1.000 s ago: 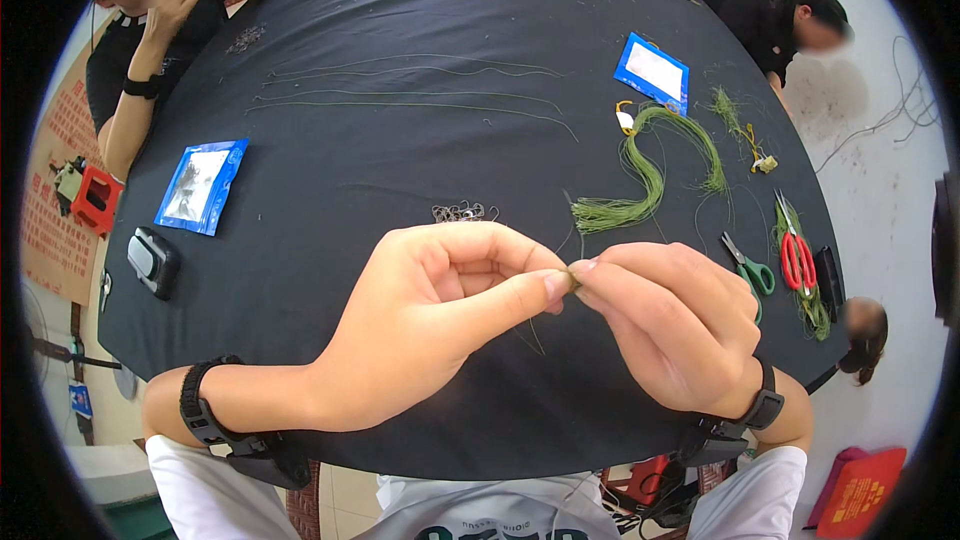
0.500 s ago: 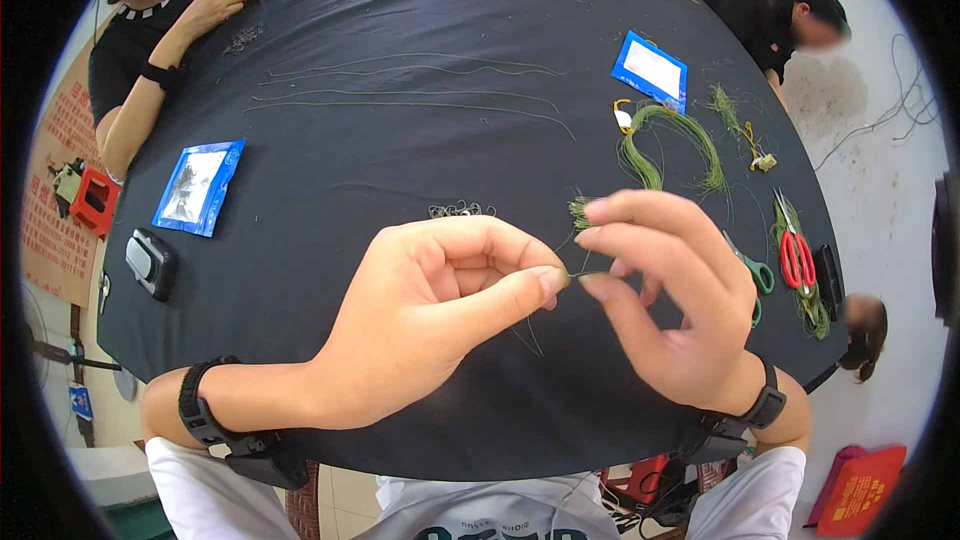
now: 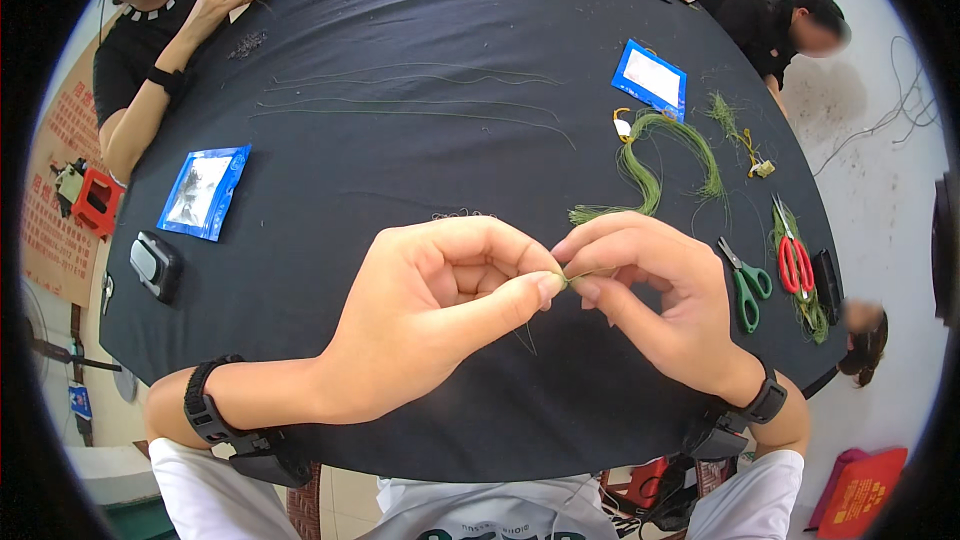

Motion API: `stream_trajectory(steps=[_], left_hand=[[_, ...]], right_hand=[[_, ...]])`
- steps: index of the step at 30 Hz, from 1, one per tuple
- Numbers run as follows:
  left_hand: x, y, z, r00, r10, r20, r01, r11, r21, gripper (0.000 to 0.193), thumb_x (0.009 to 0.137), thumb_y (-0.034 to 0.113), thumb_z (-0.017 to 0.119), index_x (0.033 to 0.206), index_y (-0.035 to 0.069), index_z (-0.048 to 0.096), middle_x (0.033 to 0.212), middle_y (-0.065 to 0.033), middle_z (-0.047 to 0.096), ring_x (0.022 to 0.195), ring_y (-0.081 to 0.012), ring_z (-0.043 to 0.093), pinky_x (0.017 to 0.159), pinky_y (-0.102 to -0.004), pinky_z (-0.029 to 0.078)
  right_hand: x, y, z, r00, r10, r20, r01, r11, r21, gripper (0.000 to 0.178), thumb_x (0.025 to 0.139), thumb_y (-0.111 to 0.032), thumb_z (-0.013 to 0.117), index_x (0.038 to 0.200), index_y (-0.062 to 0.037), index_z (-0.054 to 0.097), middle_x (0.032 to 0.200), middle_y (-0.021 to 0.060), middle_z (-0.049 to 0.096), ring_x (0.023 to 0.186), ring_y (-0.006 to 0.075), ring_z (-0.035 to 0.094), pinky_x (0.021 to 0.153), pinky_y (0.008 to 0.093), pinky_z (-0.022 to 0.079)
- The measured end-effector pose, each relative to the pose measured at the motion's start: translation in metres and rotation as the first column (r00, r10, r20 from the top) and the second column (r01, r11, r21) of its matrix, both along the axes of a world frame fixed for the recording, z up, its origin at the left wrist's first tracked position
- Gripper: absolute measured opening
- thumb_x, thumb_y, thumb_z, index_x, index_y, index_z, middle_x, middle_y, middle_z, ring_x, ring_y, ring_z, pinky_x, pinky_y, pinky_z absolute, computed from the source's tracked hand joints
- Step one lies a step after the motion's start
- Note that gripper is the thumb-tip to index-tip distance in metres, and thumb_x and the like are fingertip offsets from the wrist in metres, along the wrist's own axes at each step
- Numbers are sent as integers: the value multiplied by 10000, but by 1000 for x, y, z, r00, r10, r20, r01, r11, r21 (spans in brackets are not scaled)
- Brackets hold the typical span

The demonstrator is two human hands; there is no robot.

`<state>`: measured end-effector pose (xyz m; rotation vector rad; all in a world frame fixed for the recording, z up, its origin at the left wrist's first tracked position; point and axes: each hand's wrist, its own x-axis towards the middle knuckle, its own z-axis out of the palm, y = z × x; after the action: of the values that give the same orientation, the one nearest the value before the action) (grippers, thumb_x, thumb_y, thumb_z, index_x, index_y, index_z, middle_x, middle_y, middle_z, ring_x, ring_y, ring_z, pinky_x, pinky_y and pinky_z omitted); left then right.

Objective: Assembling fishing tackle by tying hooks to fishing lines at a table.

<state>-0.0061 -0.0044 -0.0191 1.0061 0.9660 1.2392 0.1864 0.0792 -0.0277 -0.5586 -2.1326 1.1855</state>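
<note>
My left hand (image 3: 430,315) is closed in a pinch, thumb against curled index finger, on a thin green line (image 3: 528,338) whose loose end hangs below the fingertips. Fingertip to fingertip with it, my right hand (image 3: 665,305) pinches the same line between thumb and fingers. Whether a small piece sits inside the left pinch is hidden. Just behind the left hand, the top of a pile of small metal hooks (image 3: 465,213) shows. A bundle of green line (image 3: 705,155) lies curved beyond my right hand.
Several single strands (image 3: 420,100) stretch across the black tablecloth (image 3: 350,180). Green scissors (image 3: 748,290) and red scissors (image 3: 795,265) lie right. Blue packets (image 3: 205,190) sit on both sides; a black-and-silver device (image 3: 155,263) stands left. Co-workers sit at the far left and far right.
My right hand has come in and lowered its raised fingers onto the line beside the left fingertips. The green scissors and the bundle's near end now show more. My left hand stays nearly still.
</note>
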Motion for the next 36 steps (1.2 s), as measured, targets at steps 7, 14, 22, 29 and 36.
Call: stream_trajectory(steps=[7, 14, 22, 29, 36], left_hand=[[3, -1, 1, 994, 25, -103, -22, 999, 25, 91, 852, -23, 616, 929, -70, 620, 882, -89, 630, 790, -84, 590, 683, -200, 471], [3, -2, 3, 990, 39, -135, -36, 999, 23, 91, 857, -12, 615, 926, -71, 618, 884, -89, 630, 790, -82, 588, 679, -196, 466], [2, 0, 0, 991, 33, -126, -33, 999, -4, 111, 865, 3, 613, 947, -71, 610, 888, -86, 632, 825, -94, 592, 726, -215, 470], [1, -1, 1, 992, 36, -121, -37, 999, -10, 112, 864, 6, 614, 948, -68, 607, 889, -78, 633, 830, -93, 594, 737, -211, 471], [0, 1, 1, 997, 35, -72, -35, 999, 0, 120, 872, 58, 621, 952, -32, 614, 873, -42, 626, 748, -28, 539, 588, -152, 385]], right_hand=[[1, -4, 5, 995, -83, -56, 85, 996, 41, 147, 782, 21, 649, 921, -25, 664, 827, 55, 667, 687, 95, 622, 555, 209, 469], [0, 0, 5, 993, -53, -110, 99, 877, 471, 140, 727, 46, 668, 848, -23, 659, 736, 87, 659, 638, 200, 656, 569, 270, 503], [1, -1, 5, 994, -53, -98, 94, 873, 478, 144, 721, 47, 674, 847, -19, 654, 738, 93, 656, 637, 220, 655, 564, 280, 507], [0, -2, 5, 988, -138, -65, 152, 931, 332, 109, 761, 19, 680, 859, -14, 649, 741, 65, 649, 593, 120, 616, 512, 220, 465], [-1, -3, -2, 995, -97, 5, 96, 988, 123, 95, 774, 7, 670, 862, -27, 657, 729, 67, 648, 566, 109, 597, 495, 217, 452]])
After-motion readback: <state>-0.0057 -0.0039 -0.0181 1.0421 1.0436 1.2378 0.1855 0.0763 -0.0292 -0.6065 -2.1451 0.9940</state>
